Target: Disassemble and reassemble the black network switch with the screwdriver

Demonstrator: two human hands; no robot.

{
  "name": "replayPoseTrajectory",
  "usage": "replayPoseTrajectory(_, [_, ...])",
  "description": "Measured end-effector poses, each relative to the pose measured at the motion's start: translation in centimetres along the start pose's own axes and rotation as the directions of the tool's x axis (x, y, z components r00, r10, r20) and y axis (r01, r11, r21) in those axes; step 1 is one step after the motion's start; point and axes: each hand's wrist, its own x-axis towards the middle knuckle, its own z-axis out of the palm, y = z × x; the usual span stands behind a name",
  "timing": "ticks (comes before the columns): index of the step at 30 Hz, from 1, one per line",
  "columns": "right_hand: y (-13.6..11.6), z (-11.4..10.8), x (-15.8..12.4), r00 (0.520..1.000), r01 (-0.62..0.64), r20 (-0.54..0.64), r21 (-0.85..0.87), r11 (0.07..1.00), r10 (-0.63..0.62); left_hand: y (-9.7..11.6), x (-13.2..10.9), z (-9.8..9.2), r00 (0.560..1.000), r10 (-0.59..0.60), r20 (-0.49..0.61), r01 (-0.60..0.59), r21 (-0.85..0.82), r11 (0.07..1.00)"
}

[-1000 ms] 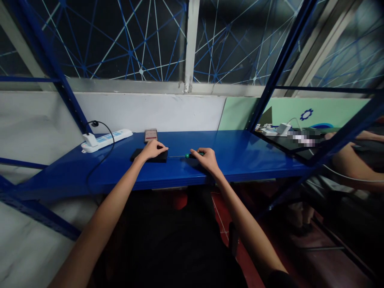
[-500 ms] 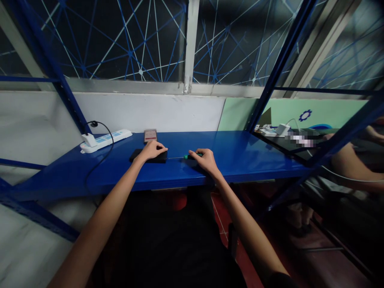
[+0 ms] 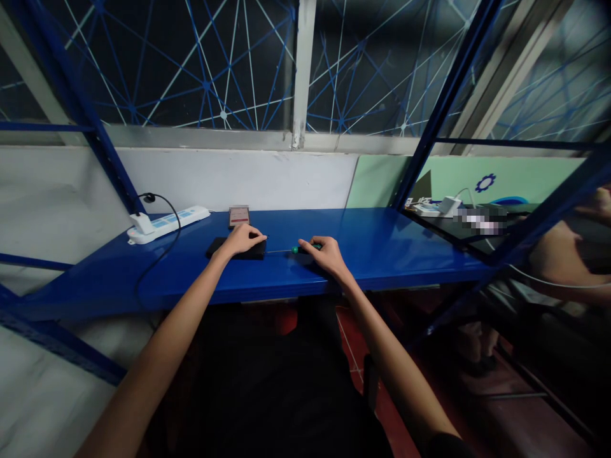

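My right hand is closed around the green handle of a screwdriver. Its thin shaft points left and ends at or close to the right edge of a flat black case; whether the tip touches cannot be made out. Over that case lies my left hand, with thumb and fingers pinched together near its far right corner. A tiny dark bit shows at those fingertips, too small to name. The case lies flat on the blue table, partly hidden by the left hand.
Behind the left hand lies a small rectangular item with a light screen-like face. A white power strip with a plugged-in black cable is at left. Blue posts frame the table. At right, a co-worker's arm is near another work surface.
My right thumb has shifted slightly left along the screwdriver handle. My left hand and the case stay in place. The co-worker's arm at right has moved a little.
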Motion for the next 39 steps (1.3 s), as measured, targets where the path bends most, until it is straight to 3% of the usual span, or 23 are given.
replayPoseTrajectory(5, [0.4,-0.5,0.0,0.994,0.041,0.092,0.179,0.983,-0.058,0.0,0.0,0.1,1.0,0.021,-0.002,-0.021,0.019,1.0])
replayPoseTrajectory(9, [1.0,-0.5,-0.1,0.989,-0.039,0.147,0.233,0.972,0.004,0.3,-0.1,0.0,1.0,0.02,-0.004,-0.02,0.034,0.999])
replayPoseTrajectory(12, [0.8,-0.3,-0.1,0.993,-0.08,0.106,0.182,0.98,0.061,0.3,-0.1,0.0,1.0,0.018,-0.005,-0.018,0.038,0.999])
replayPoseTrajectory(16, [0.2,-0.5,-0.1,1.0,-0.002,0.013,-0.021,1.0,0.002,0.1,0.0,0.1,1.0,0.021,0.002,-0.021,0.048,0.999])
replayPoseTrajectory(22, [0.5,-0.9,-0.3,0.99,0.02,0.132,0.176,0.984,-0.044,0.3,-0.1,0.1,1.0,0.021,0.006,-0.022,0.065,0.998])
replayPoseTrajectory(30, [0.5,-0.5,-0.2,0.998,0.023,0.051,-0.052,0.998,-0.021,-0.2,0.1,0.4,1.0,0.024,0.006,-0.025,0.064,0.998])
replayPoseTrajectory(36, [0.9,-0.8,-0.2,0.984,0.031,0.168,0.155,0.987,-0.057,-0.5,0.3,0.4,0.999,0.035,0.001,-0.035,0.064,0.997])
replayPoseTrajectory(39, [1.1,-0.8,-0.2,0.99,0.035,0.129,0.154,0.987,-0.055,-0.2,0.1,0.3,0.999,0.036,0.004,-0.036,0.058,0.998])
